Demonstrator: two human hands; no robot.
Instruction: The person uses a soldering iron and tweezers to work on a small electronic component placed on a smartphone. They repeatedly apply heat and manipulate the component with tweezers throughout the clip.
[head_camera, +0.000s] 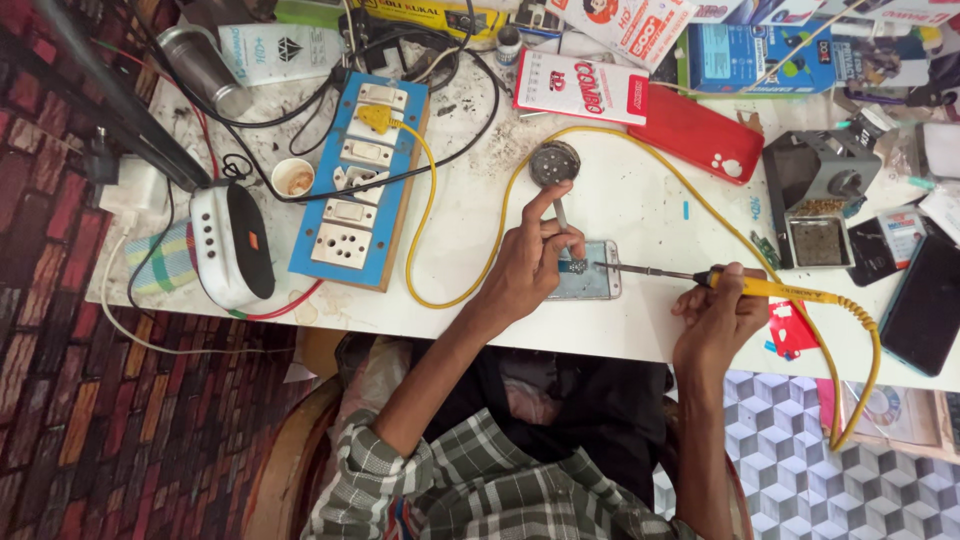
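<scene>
From the head camera, the person's left hand (533, 262) is curled over an opened mobile phone (590, 280) lying flat on the white worktable (620, 200), near its front edge. The fingers pinch a thin pair of tweezers (560, 213), whose lower end meets a small dark part (577, 266) on the phone's upper edge; the forefinger is stretched up along the tool. The right hand (722, 310) is wrapped in a pen-like grip around the yellow handle of a soldering iron (700, 277), its fingers closed together on the handle. The iron's metal tip (605, 265) reaches leftwards and ends just beside the dark part.

The work in hand looks like soldering a small component on the phone. To do it well, I would judge that the tweezers should pin the part without shifting while the tip touches only the joint, and briefly (the pictures are too small to show the joint itself). Resting the heel of the right hand on the table edge would steady the tip.

The iron's yellow cable (470, 225) loops around the phone to a plug in a blue socket board (362, 180); it should stay slack so it does not tug the handle. A round tin (555, 162) sits just above the left hand, and a red phone cover (697, 133) lies well apart to the upper right.
</scene>
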